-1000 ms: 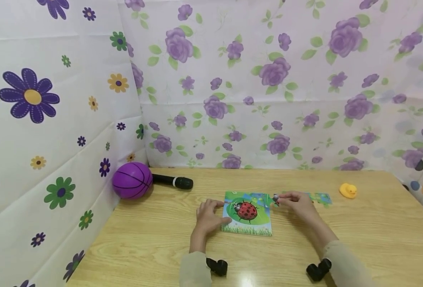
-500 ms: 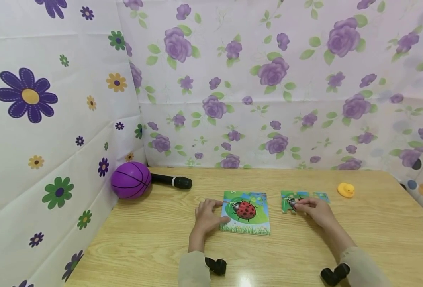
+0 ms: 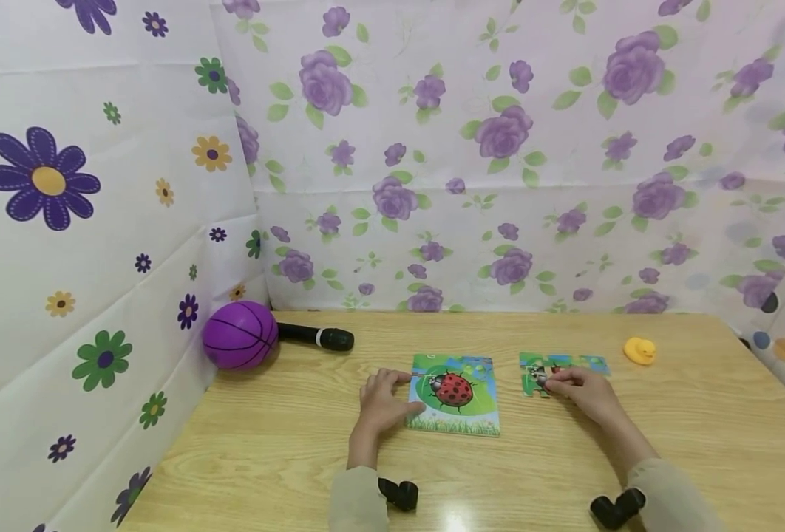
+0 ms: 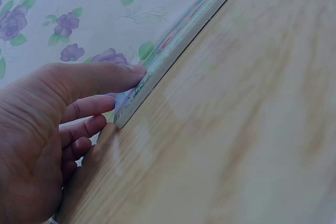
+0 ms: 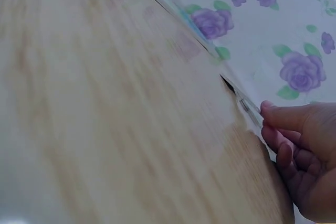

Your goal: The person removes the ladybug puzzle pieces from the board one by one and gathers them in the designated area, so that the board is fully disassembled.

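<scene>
A square ladybug picture board (image 3: 454, 395) lies flat in the middle of the table. My left hand (image 3: 383, 403) rests at its left side, index finger on the edge and thumb on the face. In the left wrist view the thumb (image 4: 118, 74) presses on the board's edge (image 4: 170, 59), the other fingers loosely bent beside it. My right hand (image 3: 585, 391) pinches a puzzle piece (image 3: 540, 377) with part of the ladybug's head, low over joined puzzle pieces (image 3: 532, 358). In the right wrist view that thin piece (image 5: 247, 106) is held tilted between thumb and index finger.
A yellow rubber duck (image 3: 640, 351) sits at the back right of the wooden table (image 3: 286, 443). At the back left are a purple ball (image 3: 240, 335) and a black microphone (image 3: 319, 336). Flowered cloth (image 3: 432, 148) hangs behind the table.
My right hand has carried the puzzle piece rightward from the board's upper right to the joined pieces, then lowered it slightly. The left hand has stayed on the board.
</scene>
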{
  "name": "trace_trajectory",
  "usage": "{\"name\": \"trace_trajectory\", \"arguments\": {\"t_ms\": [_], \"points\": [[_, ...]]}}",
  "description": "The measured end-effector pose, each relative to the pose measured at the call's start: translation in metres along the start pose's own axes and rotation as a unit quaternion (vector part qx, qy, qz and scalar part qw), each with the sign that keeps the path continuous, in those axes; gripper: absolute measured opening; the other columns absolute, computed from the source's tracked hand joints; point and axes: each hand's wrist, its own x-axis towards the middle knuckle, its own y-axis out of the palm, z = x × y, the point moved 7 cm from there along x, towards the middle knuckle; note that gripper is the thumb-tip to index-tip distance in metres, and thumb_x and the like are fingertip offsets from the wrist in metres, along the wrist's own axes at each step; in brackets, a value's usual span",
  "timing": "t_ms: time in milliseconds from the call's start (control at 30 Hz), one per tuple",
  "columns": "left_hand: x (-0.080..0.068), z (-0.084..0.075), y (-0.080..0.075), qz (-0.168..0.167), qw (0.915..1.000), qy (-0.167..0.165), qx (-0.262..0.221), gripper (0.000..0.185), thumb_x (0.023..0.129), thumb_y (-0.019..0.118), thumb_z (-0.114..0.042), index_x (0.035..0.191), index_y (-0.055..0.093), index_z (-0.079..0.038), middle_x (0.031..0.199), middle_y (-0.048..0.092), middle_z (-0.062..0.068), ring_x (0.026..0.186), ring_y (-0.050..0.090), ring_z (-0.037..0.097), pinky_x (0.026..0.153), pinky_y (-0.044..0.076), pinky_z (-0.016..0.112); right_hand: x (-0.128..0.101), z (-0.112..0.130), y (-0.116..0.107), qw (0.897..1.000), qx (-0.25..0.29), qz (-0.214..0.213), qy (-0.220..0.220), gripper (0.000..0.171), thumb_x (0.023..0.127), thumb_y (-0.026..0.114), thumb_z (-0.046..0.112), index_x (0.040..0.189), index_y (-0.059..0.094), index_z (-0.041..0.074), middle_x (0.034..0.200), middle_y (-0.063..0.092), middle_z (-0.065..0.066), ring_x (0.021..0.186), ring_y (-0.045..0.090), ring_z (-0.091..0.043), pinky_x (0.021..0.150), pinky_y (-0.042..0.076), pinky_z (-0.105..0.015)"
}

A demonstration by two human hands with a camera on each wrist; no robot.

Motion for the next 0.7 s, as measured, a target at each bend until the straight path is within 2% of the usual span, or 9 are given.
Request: {"name": "trace_trajectory", "arguments": {"t_ms": [200, 367, 700], "points": [[0.0005, 0.0031, -0.0006, 0.0, 1.0, 0.002, 0.001, 0.053, 0.075, 0.083, -0.032, 0.121, 0.064, -0.012, 0.113, 0.056, 0.007, 0.104, 0.043, 0.024, 0.098, 0.027, 0.053, 0.0023, 0.0002, 0.0028, 1.0, -0.011, 0.01, 0.005, 0.039, 0.09, 0.067, 0.042, 0.103, 0.071, 0.005, 0.091, 0.07, -0.003, 0.082, 0.058, -0.012, 0.073, 0.045, -0.028], [-0.0009, 0.0032, -0.0006, 0.001, 1.0, 0.0, 0.005, 0.054, 0.075, 0.083, -0.033, 0.121, 0.064, -0.012, 0.115, 0.056, 0.006, 0.105, 0.044, 0.023, 0.097, 0.028, 0.051, 0.0016, 0.0, 0.0012, 0.999, -0.019, 0.023, 0.01, 0.039, 0.09, 0.068, 0.04, 0.105, 0.071, 0.004, 0.091, 0.071, -0.003, 0.083, 0.058, -0.012, 0.074, 0.044, -0.028], [0.0004, 0.0026, 0.0007, 0.0, 1.0, -0.001, 0.004, 0.053, 0.075, 0.083, -0.032, 0.121, 0.065, -0.012, 0.115, 0.056, 0.007, 0.106, 0.044, 0.024, 0.099, 0.028, 0.053, 0.0021, 0.0028, 0.0003, 0.999, -0.009, 0.038, 0.005, 0.04, 0.089, 0.07, 0.037, 0.106, 0.07, 0.002, 0.09, 0.071, -0.004, 0.077, 0.058, -0.008, 0.067, 0.047, -0.025]]}}
